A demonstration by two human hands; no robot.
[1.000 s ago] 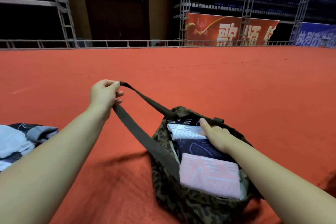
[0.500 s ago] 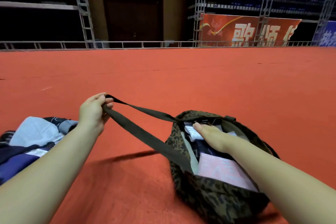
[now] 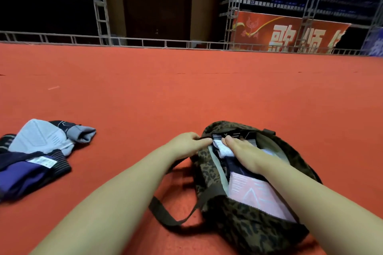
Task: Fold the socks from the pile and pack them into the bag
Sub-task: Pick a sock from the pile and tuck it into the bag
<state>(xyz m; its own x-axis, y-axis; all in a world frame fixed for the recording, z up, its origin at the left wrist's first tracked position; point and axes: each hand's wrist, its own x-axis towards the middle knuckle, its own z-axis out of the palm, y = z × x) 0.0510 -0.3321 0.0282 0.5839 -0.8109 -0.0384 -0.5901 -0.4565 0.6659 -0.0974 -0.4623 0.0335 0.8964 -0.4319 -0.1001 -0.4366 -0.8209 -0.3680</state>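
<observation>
Head view: camouflage bag [image 3: 244,225] is seen lying on the red floor [image 3: 186,93], mouth open. Right hand [image 3: 242,154] is laid flat, fingers straight, on folded socks [image 3: 222,149] inside. Left hand [image 3: 186,144] is curled, pinching the bag's rim. Unfolded sock pile [image 3: 35,157] is noted well apart to the left, nearer the left hand, its long axis toward the far edge.

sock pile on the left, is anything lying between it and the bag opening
Nothing visible does. Between the sock pile and the bag lies bare red carpet; only the left forearm crosses above it. The left hand grips the bag's edge, and the right hand presses the packed socks inside.
</observation>
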